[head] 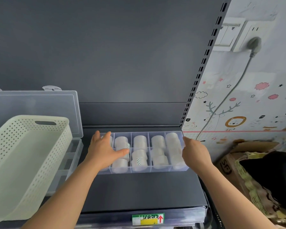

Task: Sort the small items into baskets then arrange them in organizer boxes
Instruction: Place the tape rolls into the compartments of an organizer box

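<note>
Nearly done, it seems: basket [40,162] empty at the shelf's [139,192] left edge, organizer box [185,168] toward the back full of tape rolls [139,141], left hand [102,151] spread flat on them, right hand [195,152] at its right wall, finger curl unreadable

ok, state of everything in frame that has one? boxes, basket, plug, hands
organizer box: open top, visible compartments hold tape rolls
basket: empty, tilted, leaning on second box
second box: lid raised
plug: seated in wall socket
cardboard box: flaps open
left hand: flat on organizer box's left end, fingers straight
right hand: at its right wall, grip unclear
</note>
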### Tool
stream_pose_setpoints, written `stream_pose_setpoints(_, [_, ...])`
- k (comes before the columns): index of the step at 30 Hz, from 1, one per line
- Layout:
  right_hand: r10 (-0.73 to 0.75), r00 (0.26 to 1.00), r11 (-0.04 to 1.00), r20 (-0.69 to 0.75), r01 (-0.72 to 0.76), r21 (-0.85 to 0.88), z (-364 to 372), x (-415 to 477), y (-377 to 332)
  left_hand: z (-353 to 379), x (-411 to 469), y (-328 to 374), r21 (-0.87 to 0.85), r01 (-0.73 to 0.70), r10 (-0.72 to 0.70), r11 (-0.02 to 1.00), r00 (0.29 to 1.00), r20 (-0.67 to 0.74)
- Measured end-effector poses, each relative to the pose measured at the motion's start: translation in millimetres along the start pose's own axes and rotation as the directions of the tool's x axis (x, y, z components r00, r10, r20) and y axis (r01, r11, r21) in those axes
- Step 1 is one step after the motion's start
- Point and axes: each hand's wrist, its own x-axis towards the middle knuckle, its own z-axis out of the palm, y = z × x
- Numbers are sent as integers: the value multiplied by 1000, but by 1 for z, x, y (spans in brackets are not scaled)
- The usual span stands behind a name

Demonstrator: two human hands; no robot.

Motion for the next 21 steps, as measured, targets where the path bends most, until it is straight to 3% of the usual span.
stream_pose_setpoints(12, [28,1000,997,8,-27,-73,-3,-3,-11,-3,-7,-4,43,-66,63,997,996,63])
stream_pose_setpoints(17, [-157,979,977,-129,135,-167,-5,-5,-45,-20,-25,-11,58,-140,142,988,989,-33])
stream_pose_setpoints(21, [-253,959,967,-130,249,-51,-10,-13,-91,-47,-47,-27,14,-191,191,981,974,-120])
